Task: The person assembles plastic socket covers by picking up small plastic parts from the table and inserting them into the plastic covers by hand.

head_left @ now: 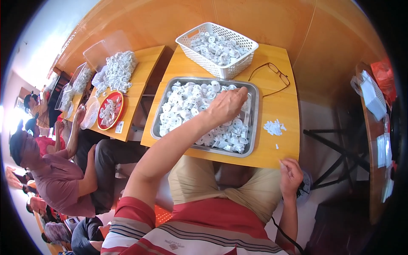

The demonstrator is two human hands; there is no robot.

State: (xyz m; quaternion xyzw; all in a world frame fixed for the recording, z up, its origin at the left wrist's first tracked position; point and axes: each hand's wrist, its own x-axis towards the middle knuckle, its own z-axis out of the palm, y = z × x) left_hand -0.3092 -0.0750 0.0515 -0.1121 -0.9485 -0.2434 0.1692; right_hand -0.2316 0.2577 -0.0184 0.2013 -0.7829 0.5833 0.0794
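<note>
My left hand reaches across a metal tray heaped with small white round plastic parts. Its fingers are bent down together over the tray's right side, and whatever they grip is hidden beneath them. By the table's front right corner, my right hand is closed, thumb against curled fingers. Anything in that pinch is too small to make out. A little pile of flat white pieces lies right of the tray, with a single white piece nearer the front edge.
Behind the tray stands a white perforated basket full of similar parts. Eyeglasses lie beside it. At left, a co-worker sits by another table with a red bowl and heaped white rings. Black metal legs stand at right.
</note>
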